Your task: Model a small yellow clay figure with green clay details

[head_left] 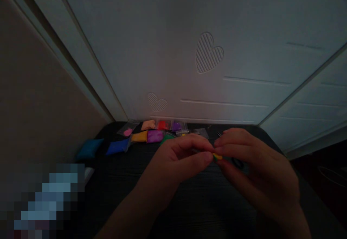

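Note:
Between the fingertips of both hands is a small piece of yellow and green modelling clay [217, 156]. My left hand [180, 163] pinches its left end, thumb and forefinger closed together. From the other side my right hand [260, 166] grips the clay with thumb and fingertips. Behind the right fingers lie scissors [238, 163], partly hidden, with a dark handle loop and a metal tip showing. A green clay packet [167, 138] is half covered by my left hand.
On the dark table [121, 181] lie several clay packets, among them a blue packet [118, 146], a purple packet [155, 136], a red packet [163, 125] and a teal packet [90, 148]. A white panel [168, 51] with heart reliefs stands behind. The lower left is pixelated.

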Demonstrator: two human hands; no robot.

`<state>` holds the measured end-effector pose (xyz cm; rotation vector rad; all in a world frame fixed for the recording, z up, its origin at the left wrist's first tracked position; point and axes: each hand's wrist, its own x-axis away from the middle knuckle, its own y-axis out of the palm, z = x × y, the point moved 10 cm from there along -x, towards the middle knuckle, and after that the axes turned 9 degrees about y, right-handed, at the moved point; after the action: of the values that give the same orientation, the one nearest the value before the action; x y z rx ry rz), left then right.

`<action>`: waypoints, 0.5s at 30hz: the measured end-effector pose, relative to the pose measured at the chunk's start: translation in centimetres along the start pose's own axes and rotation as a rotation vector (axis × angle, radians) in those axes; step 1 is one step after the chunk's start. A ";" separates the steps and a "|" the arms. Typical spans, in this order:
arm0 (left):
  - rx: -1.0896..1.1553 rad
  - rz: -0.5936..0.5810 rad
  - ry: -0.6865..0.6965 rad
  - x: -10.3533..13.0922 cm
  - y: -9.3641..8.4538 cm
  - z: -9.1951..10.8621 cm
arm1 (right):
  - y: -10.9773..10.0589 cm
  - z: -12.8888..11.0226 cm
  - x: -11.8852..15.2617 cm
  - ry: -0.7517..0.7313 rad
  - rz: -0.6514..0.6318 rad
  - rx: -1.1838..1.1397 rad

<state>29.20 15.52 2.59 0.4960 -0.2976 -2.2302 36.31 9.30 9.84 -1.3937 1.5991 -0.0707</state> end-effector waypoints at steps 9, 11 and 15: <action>0.013 0.040 -0.074 0.0 0.0 -0.5 | -0.1 0.1 0.0 -0.002 0.007 0.034; 0.026 0.071 -0.070 0.0 -0.1 -0.3 | 0.0 0.1 0.0 -0.001 0.001 0.034; 0.031 0.100 -0.061 0.0 -0.1 -0.2 | -0.1 0.0 0.0 -0.008 0.025 0.024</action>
<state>29.18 15.56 2.37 0.4207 -0.3807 -2.1489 36.42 9.27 9.92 -1.3535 1.6042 -0.0690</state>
